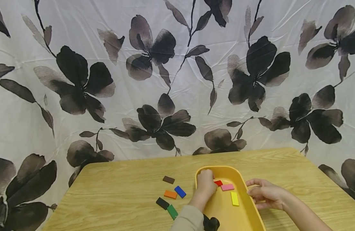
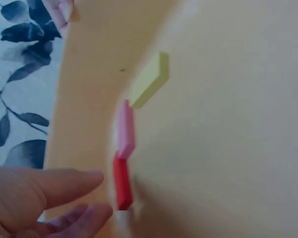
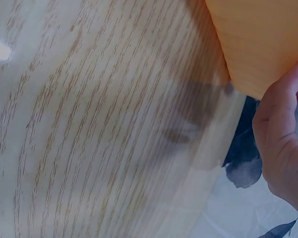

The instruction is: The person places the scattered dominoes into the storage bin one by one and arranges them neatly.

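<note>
Inside a yellow tray [image 1: 223, 218], my left hand [image 1: 205, 184] reaches to the far left end. In the left wrist view its thumb and fingers [image 2: 92, 218] stand apart beside a red block [image 2: 122, 183], nothing visible between them. A pale piece [image 2: 122, 218] touches the red block's near end. A pink block [image 2: 125, 130] follows the red one, then a yellow block [image 2: 150, 82], in a curved row. My right hand [image 1: 268, 194] holds the tray's right rim, its fingertips on the edge; the right wrist view shows it against the tray's outer wall [image 3: 263, 44].
Left of the tray, on the wooden table [image 1: 114, 192], lie a brown block [image 1: 168, 179], a blue block [image 1: 180, 192], an orange block [image 1: 170, 194], a black block [image 1: 162, 203] and a green block [image 1: 172, 212]. A floral cloth [image 1: 177, 80] hangs behind the table.
</note>
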A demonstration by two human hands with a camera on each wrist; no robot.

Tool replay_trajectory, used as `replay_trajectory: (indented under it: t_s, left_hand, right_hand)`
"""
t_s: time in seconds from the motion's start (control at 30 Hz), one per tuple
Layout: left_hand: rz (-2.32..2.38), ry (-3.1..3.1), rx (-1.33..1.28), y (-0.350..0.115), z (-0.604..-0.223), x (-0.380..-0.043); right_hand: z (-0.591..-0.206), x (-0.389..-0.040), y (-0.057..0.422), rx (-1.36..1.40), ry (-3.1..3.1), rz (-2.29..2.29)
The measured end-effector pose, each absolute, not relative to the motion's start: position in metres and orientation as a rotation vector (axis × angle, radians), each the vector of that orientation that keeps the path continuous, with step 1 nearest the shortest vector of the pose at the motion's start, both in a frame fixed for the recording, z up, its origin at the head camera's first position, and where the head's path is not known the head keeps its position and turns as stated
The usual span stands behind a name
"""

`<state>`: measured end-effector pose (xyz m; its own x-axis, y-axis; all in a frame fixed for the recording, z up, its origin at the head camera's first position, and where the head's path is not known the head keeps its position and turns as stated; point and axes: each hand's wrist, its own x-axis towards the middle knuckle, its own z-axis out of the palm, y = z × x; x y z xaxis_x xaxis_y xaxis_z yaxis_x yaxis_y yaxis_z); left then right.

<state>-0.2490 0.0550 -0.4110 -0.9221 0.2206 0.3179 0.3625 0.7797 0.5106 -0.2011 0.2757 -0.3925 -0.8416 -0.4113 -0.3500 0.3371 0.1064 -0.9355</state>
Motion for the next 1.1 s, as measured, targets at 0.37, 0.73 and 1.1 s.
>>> replay_trajectory:
  t_s: [0.37,0.73,1.1]
  left_hand:
    - [-1.635,-2.643,-0.88,-0.006,-0.371,-0.255]
    - [-1.572,-2.658,-0.806,-0.108,-0.394,-0.273]
    - [-1.374,-2.739,-0.628,-0.134,-0.427,-0.278]
  right_hand:
    - [-0.395,-0.199,0.277,-0.073,1.833,-1.779]
    - [-0.395,-0.201,0.278,-0.09,1.811,-1.785]
    - [-0.396,-0.202,0.28,-0.113,1.805,-1.79]
